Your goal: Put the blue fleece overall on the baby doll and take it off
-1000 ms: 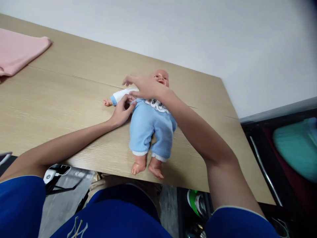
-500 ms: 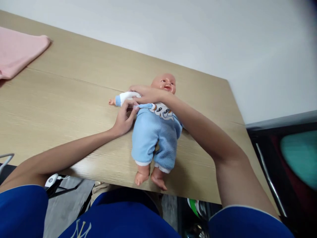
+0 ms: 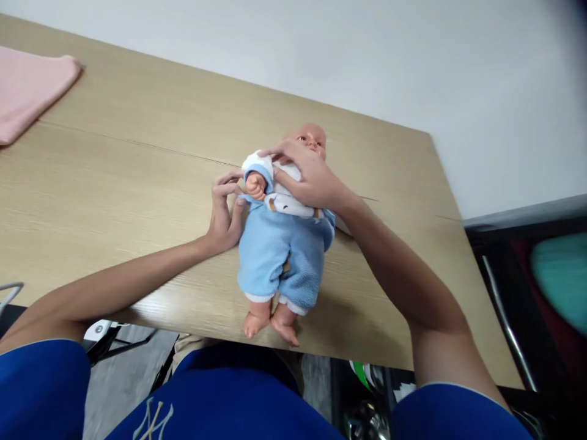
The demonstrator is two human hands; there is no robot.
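Observation:
A baby doll [image 3: 311,135] lies face up on the table, feet towards me. It wears fluffy light-blue overalls [image 3: 263,244] with an animal-face patch [image 3: 288,206] on the bib, over a white top. My left hand [image 3: 226,211] pinches a blue edge of the overalls at the doll's side, thumb and fingers close together. Across the chest, my right hand [image 3: 309,177] grips the doll's white sleeve [image 3: 257,161] with the arm inside. That arm is bent, and its small fist [image 3: 255,185] points towards me above the bib. My right hand covers part of the doll's chin and chest.
A pink cloth [image 3: 34,88] lies at the table's far left. The wooden table [image 3: 137,201] meets a white wall behind. Beyond its right edge stands a dark item with a teal panel [image 3: 562,278]. Below the front edge are a white device [image 3: 97,330] and shiny metal objects [image 3: 367,421].
The doll's arm, stretched out to the left before, is now bent up over the chest. My right hand has shifted right and holds the sleeve; my left hand stays at the overalls' side.

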